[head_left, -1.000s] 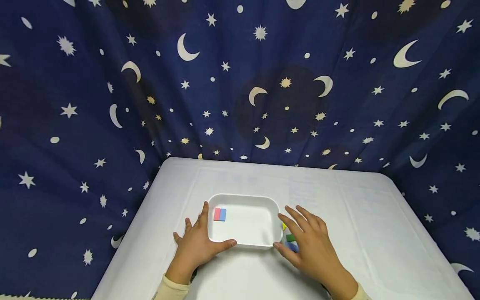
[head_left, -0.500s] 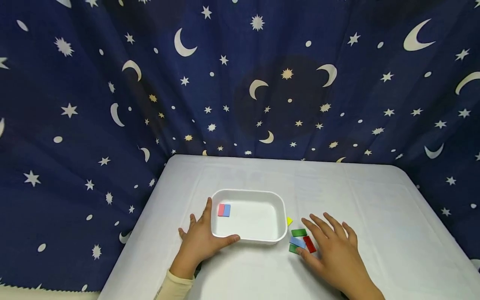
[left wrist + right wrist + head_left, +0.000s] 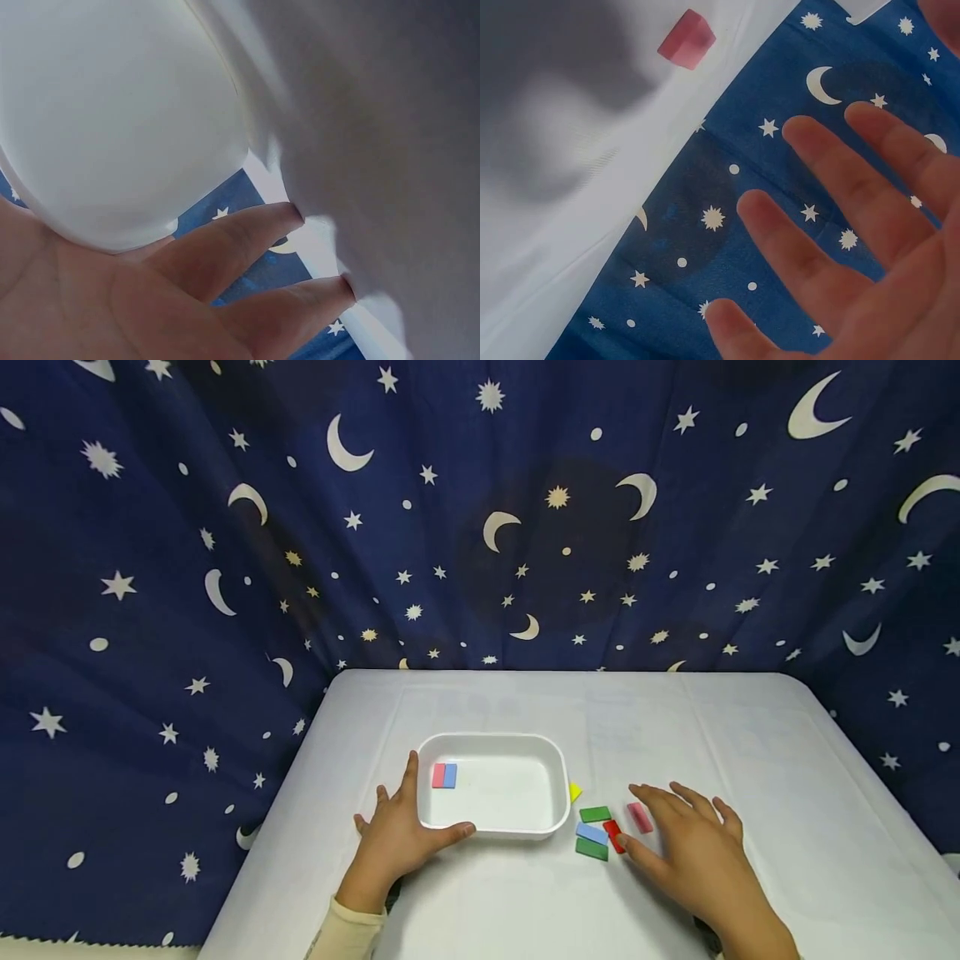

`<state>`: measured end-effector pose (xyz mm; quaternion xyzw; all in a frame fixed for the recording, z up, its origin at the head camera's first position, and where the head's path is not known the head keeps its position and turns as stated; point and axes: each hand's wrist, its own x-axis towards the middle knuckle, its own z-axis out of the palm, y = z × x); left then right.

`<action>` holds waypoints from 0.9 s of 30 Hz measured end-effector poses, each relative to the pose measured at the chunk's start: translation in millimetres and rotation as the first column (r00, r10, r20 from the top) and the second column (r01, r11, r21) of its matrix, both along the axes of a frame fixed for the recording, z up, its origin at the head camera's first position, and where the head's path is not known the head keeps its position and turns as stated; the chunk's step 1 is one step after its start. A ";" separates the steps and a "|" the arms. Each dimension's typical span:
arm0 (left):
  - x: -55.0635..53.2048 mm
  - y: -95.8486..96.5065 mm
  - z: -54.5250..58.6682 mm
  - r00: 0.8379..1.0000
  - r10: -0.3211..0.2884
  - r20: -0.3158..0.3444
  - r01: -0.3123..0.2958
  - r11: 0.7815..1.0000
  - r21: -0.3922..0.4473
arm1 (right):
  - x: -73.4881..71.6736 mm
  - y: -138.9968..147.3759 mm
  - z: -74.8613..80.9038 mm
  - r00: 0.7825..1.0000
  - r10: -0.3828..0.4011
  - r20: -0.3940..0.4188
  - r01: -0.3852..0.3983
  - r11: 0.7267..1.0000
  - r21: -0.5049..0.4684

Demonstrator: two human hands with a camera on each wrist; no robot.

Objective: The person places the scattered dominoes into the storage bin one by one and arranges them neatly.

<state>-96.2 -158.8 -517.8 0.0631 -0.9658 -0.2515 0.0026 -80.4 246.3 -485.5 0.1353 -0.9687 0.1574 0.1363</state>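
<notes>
1. White tray (image 3: 517, 833) is set left of centre on the tabletop (image 3: 787, 760), long sides roughly parallel to the far edge. Inner pink tile (image 3: 438, 776) and inner blue tile (image 3: 450, 776) are laid side by side in it, toward the tabletop's left edge.
2. Left hand (image 3: 397, 845) is spread around the tray's near-left corner, walls touched. If pressed unevenly, tray could be skewed and inner tiles slid apart.
3. Right hand (image 3: 697, 852) is spread, nothing held. Red block (image 3: 612, 835) is overlapped by the thumb tip; contact can't be told. Could be knocked if thumb is lowered carelessly.
4. Far green block (image 3: 595, 814), loose blue block (image 3: 592, 833) and near green block (image 3: 592, 849) are crowded with red. Neighbours could be dragged if one is pinched.
5. Yellow piece (image 3: 575, 792) is partly hidden by the tray wall. Could be shoved or pinned if tray is pushed toward the right edge.
6. Loose pink block (image 3: 640, 817) is left just beside the fingers. Could be swept toward the right edge by a sideways brush.
</notes>
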 end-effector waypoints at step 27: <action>-2.3 -2.5 -0.8 1.000 -0.018 0.005 0.018 1.000 0.006 | -2.7 -0.1 -7.9 0.979 0.056 0.194 -0.063 0.998 0.028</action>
